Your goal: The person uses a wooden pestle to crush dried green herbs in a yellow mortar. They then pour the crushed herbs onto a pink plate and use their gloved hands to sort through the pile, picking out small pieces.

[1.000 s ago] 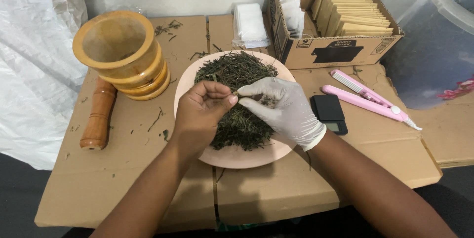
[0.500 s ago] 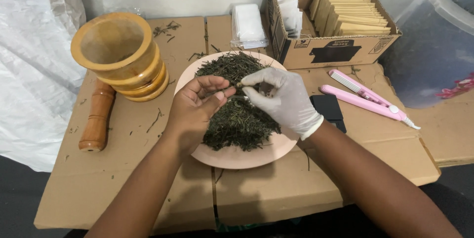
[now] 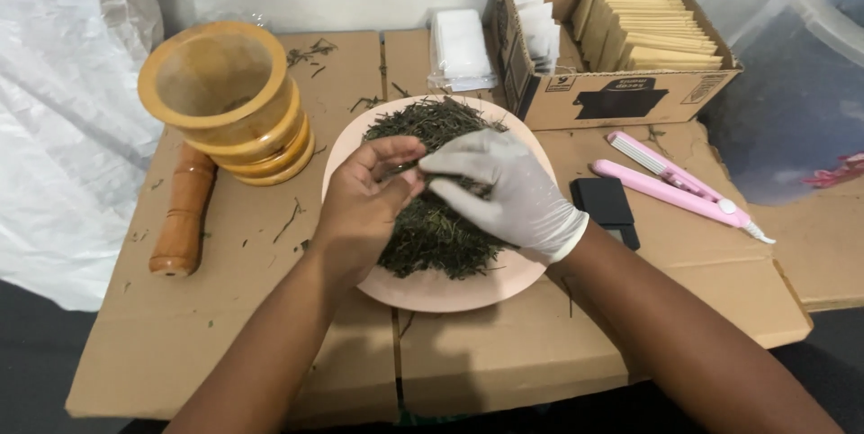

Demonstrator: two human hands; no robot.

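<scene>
On the far left of the cardboard-covered table lay a wooden pestle, its long axis running from near to far, and just to its right stood a wooden mortar with its mouth open upward. Neither hand was close to them.

At the middle of the table sat a round pink plate with a heap of dark dried leaves on it. Both hands met above this heap. The left hand was bare and came from the near left; its fingers were curled, and the thumb and forefinger seemed to pinch a small bit of the leaves. The right hand wore a white glove and came from the near right; its fingers pointed to the left and touched the left fingertips at that same bit. So the leaves lay directly under both hands, the heap stretching from near to far, with more of it beyond the fingers than before them. I judged both hands equally near to it.

To the right of the plate lay a small black device, then a pink sealing tool lying slantwise. Far right stood a cardboard box full of tan envelopes, and left of it a stack of white bags.
</scene>
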